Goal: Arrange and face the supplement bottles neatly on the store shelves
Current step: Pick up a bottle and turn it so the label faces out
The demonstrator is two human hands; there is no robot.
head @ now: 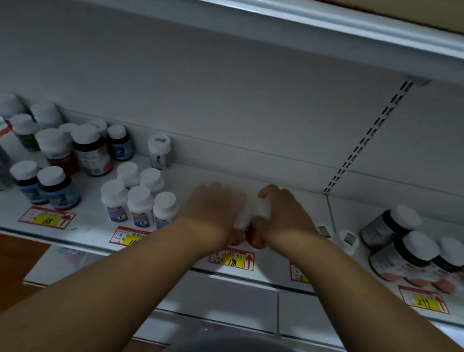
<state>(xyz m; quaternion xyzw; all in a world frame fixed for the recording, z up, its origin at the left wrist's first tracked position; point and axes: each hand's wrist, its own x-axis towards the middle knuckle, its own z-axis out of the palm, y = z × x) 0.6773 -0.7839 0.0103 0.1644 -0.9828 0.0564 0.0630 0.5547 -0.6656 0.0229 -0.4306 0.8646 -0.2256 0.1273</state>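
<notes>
a person stands at a white store shelf [252, 188], both bare arms reaching in toward the middle of it. the left hand [216, 205] lies over the white cap of a red-labelled bottle [243, 218]; it is blurred, so i cannot tell whether the fingers wrap the bottle or only rest on it. the right hand [283, 209] is curled around a second red-labelled bottle [260, 221], which stands just beside the first, both near the front edge above a price tag [232, 259].

from where i stand the job looks partly done. just left of the hands, five white bottles with purple labels [141, 201] stand in tidy rows facing out, and two blue bottles [46, 187] sit side by side further left. behind those, a loose cluster of mixed bottles [71, 145] stands crowded and unevenly turned, and one small grey-labelled bottle [159, 151] stands alone at the back wall. on the right, large dark bottles [402, 242] stand in a ragged line, with two small white containers [336, 236] between them and the right hand. most of the mid shelf behind the hands holds no stock. i judge the two red bottles are being set, with both flanks left to straighten.
</notes>
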